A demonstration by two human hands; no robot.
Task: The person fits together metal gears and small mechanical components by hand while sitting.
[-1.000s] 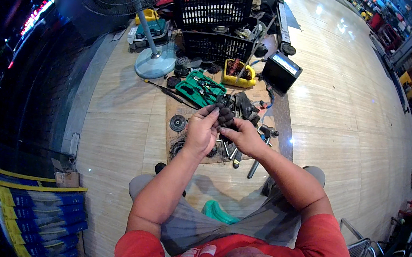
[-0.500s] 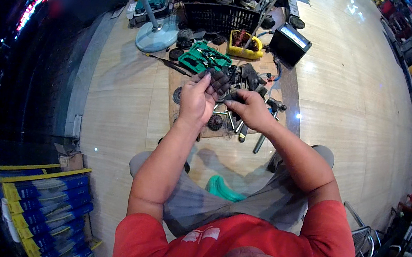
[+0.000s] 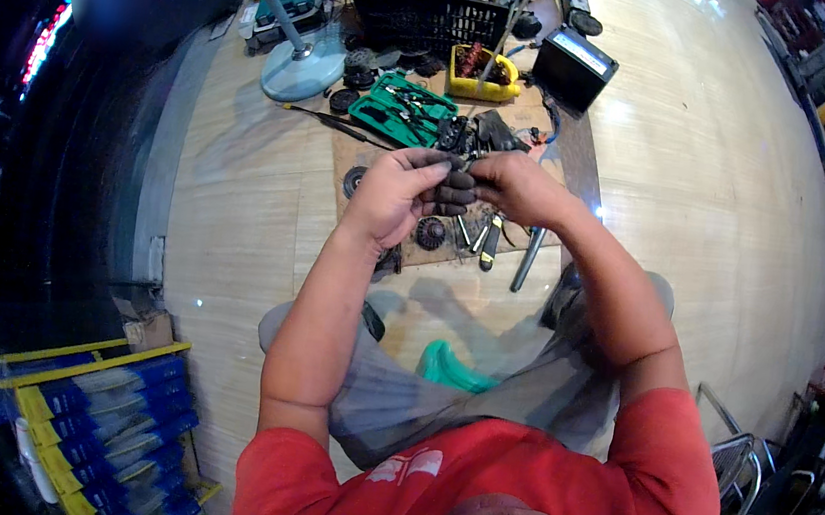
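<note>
My left hand [image 3: 401,192] and my right hand [image 3: 518,187] meet over the cardboard work mat, their fingertips black with grime. Between them is a small dark piece [image 3: 465,166], pinched at the fingertips and too small to name. The left thumb presses against the curled fingers; the right thumb and forefinger close from the other side. Just beyond the hands lies an open green tool case [image 3: 403,108] with tools in it. Below them are a dark toothed round part [image 3: 430,232], a yellow-and-black handled tool [image 3: 490,244] and a metal bar [image 3: 527,261].
A yellow cut-open container [image 3: 482,88] with reddish parts and a black battery [image 3: 574,70] stand beyond the mat. Black crates [image 3: 431,34] are behind, with a fan's round base [image 3: 304,69] at left. A green stool [image 3: 453,367] shows between my knees.
My right hand has moved up and in to meet the left, and its fingers now touch the left fingertips. The left fingers have curled inward. The view has shifted slightly.
</note>
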